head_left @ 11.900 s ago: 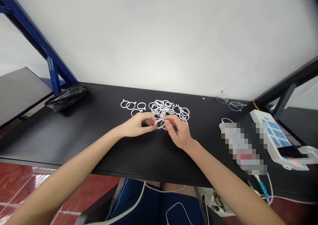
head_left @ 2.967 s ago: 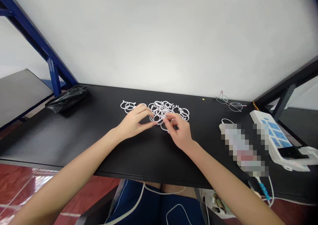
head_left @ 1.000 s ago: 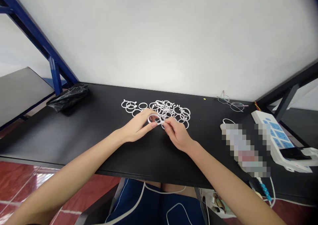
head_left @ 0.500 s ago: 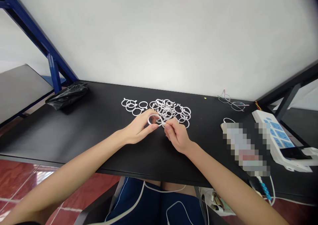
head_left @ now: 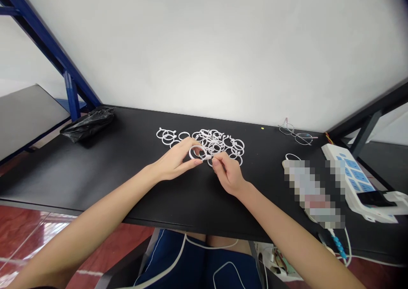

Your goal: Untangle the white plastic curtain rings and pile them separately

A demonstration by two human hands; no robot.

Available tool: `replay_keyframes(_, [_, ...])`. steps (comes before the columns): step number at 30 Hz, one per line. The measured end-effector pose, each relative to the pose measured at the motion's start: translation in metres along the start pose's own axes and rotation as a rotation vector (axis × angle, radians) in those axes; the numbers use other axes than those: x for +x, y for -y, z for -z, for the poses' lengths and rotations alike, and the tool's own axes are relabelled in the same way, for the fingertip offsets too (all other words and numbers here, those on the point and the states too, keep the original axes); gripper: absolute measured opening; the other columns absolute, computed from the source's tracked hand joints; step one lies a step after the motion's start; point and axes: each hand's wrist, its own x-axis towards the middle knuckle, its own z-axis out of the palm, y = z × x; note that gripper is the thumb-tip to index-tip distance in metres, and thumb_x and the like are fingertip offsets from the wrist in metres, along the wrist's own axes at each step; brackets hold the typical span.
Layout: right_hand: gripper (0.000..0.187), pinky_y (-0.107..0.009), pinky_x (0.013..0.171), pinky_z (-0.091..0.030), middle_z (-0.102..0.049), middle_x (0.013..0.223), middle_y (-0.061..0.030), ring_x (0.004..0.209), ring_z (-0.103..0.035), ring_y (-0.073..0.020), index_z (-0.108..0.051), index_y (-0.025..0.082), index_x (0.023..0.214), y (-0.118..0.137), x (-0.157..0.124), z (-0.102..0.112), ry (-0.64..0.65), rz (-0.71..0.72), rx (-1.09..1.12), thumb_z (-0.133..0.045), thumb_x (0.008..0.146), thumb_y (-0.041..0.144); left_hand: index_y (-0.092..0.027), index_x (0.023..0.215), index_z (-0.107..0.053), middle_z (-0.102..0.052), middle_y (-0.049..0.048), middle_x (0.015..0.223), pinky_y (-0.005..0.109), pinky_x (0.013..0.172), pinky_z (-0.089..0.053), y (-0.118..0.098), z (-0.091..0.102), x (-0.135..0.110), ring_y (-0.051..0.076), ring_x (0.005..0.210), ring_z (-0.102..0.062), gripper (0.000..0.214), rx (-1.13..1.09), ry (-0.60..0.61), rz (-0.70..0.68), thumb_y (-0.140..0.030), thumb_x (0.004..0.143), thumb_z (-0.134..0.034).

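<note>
Over the black counter [head_left: 95, 182], pinching a round white plastic-looking ring [head_left: 190, 154] by its stub [head_left: 208, 157] with the right hand [head_left: 228, 172], curving the left hand [head_left: 174, 160] around it, grip unclear; best steadied lightly, clear of heaped white rings [head_left: 213, 141] beyond.

Held ring [head_left: 190, 154]: white, slim and round, a small knob on its rim; raised and tilted, gripped at the knob end, its loop showing on the near left of the ring pile.
Ring pile [head_left: 213, 142]: many similar white rings, lying flat or slanted, heaped and overlapping, knobs pointing various ways; densest at its middle, looser along its right edge.
Overlapping pair [head_left: 162, 137]: two white rings, flat, one partly across the other, left of the ring pile.
Single ring [head_left: 184, 132]: flat, just left of the ring pile.
Half-hidden ring [head_left: 174, 141]: flat, left of the ring pile, its near part covered.
</note>
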Motion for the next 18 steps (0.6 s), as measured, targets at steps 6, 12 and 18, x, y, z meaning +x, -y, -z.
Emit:
replay_keyframes(6, [0.016,-0.02,0.049,-0.035,-0.045,0.061,0.0059,0.048,-0.042,-0.0077,-0.045,0.022,0.083,0.001,0.0,0.002,-0.044,-0.023,-0.011,-0.041,0.099,0.024,-0.017,0.106,-0.052,-0.059,0.0074,0.099,0.033,0.082,-0.045,0.005,0.006,0.003,0.02,0.092,-0.055,0.03,0.175,-0.006,0.038,-0.044,0.093,-0.053])
replay_keyframes(12, [0.015,-0.021,0.048,-0.033,-0.041,0.059,0.0071,0.047,-0.04,-0.0077,-0.043,0.022,0.083,0.001,0.001,0.002,-0.036,-0.023,-0.01,-0.043,0.098,0.024,-0.016,0.108,-0.054,-0.063,0.0074,0.093,0.035,0.079,-0.046,0.018,0.006,0.003,0.022,0.085,-0.056,0.035,0.463,-0.21,0.175,-0.048,0.095,-0.046])
replay_keyframes(18, [0.014,-0.022,0.05,-0.036,-0.043,0.057,0.0072,0.048,-0.043,-0.0091,-0.042,0.023,0.086,0.001,0.0,0.002,0.004,-0.069,0.02,-0.04,0.098,0.028,-0.012,0.111,-0.056,-0.067,0.014,0.098,0.04,0.082,-0.045,0.042,0.015,0.001,0.03,0.095,-0.059,0.045,0.76,-0.257,0.483,-0.051,0.098,-0.036])
